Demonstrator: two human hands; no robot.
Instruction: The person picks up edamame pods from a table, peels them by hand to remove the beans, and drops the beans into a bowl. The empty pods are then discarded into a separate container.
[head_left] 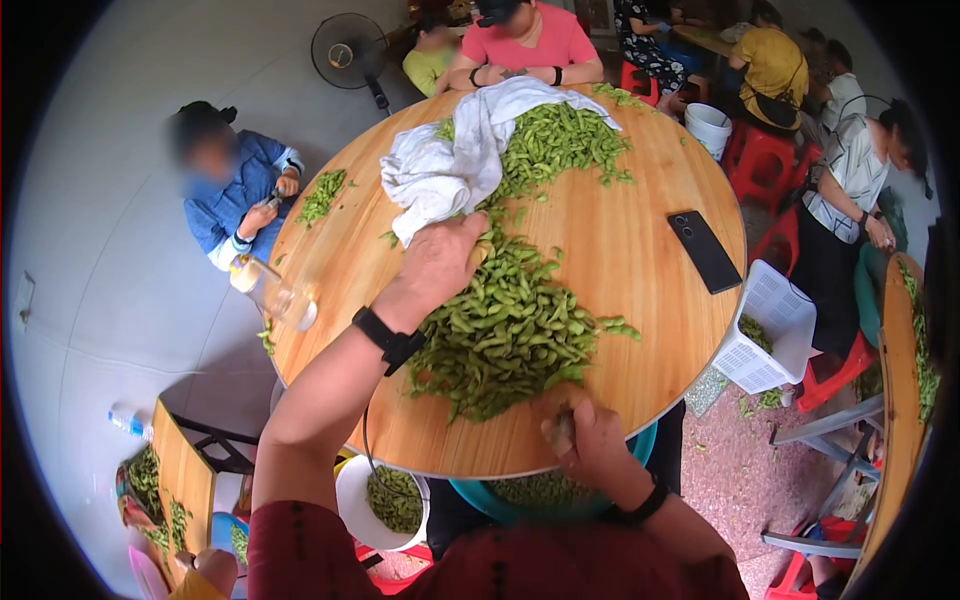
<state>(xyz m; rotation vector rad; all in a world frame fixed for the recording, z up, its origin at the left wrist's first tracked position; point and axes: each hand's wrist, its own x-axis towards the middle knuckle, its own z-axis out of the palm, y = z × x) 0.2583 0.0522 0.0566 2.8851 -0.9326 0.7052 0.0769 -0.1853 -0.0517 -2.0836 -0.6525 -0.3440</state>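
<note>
Clearly apart, left hand (445, 260) stretched forward by green pods (505, 335), right hand (590, 440) curled near table (650, 340) edge, both grips unclear.

Black phone (704, 252): we can make out no brand or lettering on its back.
Plastic bottle at lower left (128, 421): we see some blue on it, too small and blurred for us to read.
Fan (341, 55): we see a round centre, but any marking there is too small.
Everywhere else: we find no legible words, numbers or signs.
</note>
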